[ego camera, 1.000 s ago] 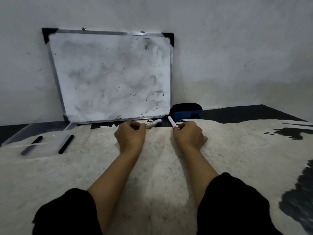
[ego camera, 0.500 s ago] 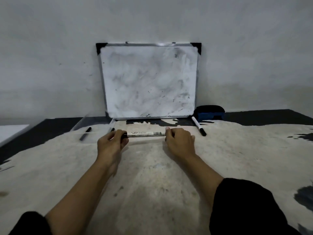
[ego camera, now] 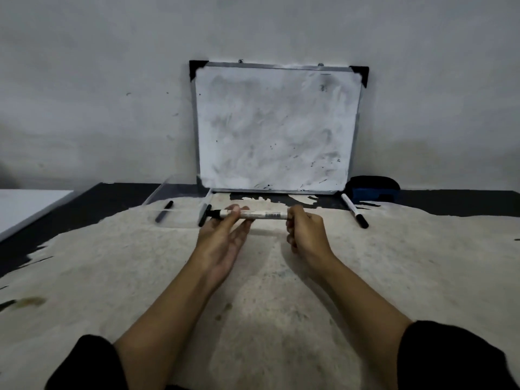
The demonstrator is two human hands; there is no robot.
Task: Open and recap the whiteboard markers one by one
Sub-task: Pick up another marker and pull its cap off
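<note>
I hold a white whiteboard marker (ego camera: pixel 261 214) level above the mat, its black end pointing left. My left hand (ego camera: pixel 225 237) lies palm up under the marker's left part, with fingertips pinching it. My right hand (ego camera: pixel 305 235) is closed around the marker's right end, hiding it. Another white marker with a black cap (ego camera: pixel 354 211) lies on the mat to the right. Two black markers (ego camera: pixel 164 211) (ego camera: pixel 204 215) lie in a clear tray (ego camera: pixel 180 197) to the left.
A smudged whiteboard (ego camera: pixel 277 128) leans against the wall behind the hands. A blue-and-black eraser (ego camera: pixel 372 188) sits at its right foot. A white panel (ego camera: pixel 25 206) lies at far left. The pale mat (ego camera: pixel 267 291) covers the dark floor.
One second ago each hand held a separate white piece. Now both hands hold a single marker level. My left hand has since opened, palm up. The view has shifted back and leftward.
</note>
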